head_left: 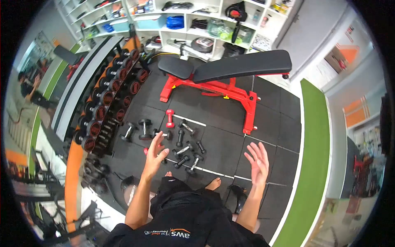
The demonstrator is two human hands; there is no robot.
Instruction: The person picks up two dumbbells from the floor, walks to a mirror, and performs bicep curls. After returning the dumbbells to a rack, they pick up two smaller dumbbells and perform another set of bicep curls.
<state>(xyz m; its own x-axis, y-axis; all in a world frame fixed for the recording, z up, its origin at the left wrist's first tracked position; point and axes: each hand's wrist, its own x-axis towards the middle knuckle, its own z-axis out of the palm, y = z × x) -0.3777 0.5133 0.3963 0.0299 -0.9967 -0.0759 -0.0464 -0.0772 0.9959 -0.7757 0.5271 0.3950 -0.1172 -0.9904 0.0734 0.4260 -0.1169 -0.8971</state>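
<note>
Both hands are raised in the air in front of me, fingers apart, holding nothing. My left hand appears over the left part of a scatter of dumbbells on the floor and hides some of them. Around it lie a red dumbbell, a chrome-handled dumbbell and a small black dumbbell. Another chrome-handled dumbbell rests closer to my bare feet. My right hand hangs above the dark mat, apart from the dumbbells, with its palm turned inward.
A red-framed weight bench with black pads stands ahead. Dumbbells fill a rack at the left, beside a mirror. White shelves line the back. A green strip runs along the right. A black object sits by my right foot.
</note>
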